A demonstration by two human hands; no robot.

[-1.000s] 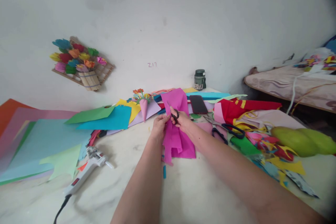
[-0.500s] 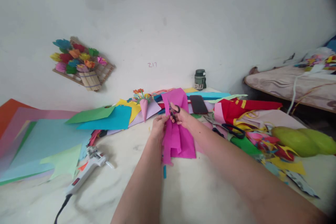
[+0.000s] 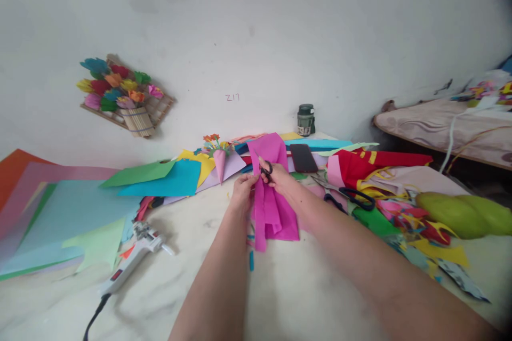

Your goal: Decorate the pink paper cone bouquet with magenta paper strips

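A magenta sheet of paper [image 3: 285,218] hangs between my hands at the middle of the table, with a cut strip along its left side. My left hand [image 3: 243,189] pinches the sheet's left edge. In my right hand [image 3: 277,177] is a small pair of black-handled scissors [image 3: 266,170], its blades pointing up and away along the paper. The fingers are wrapped round the handles, and the blades look closed or nearly so. Below the sheet lies a small blue paper scrap [image 3: 252,261].
A glue gun [image 3: 136,261] lies at left by coloured sheets [image 3: 80,213]. Behind are a paper flower cone [image 3: 220,162], a phone [image 3: 303,158] and a green flask [image 3: 305,120]. Large scissors [image 3: 356,198], paper scraps [image 3: 416,224] and green fruit [image 3: 460,213] lie at right.
The scissors' handles have come together. The cut strip's lower end has swung slightly to the right, showing more small scraps beneath. Both hands stay in nearly the same place.
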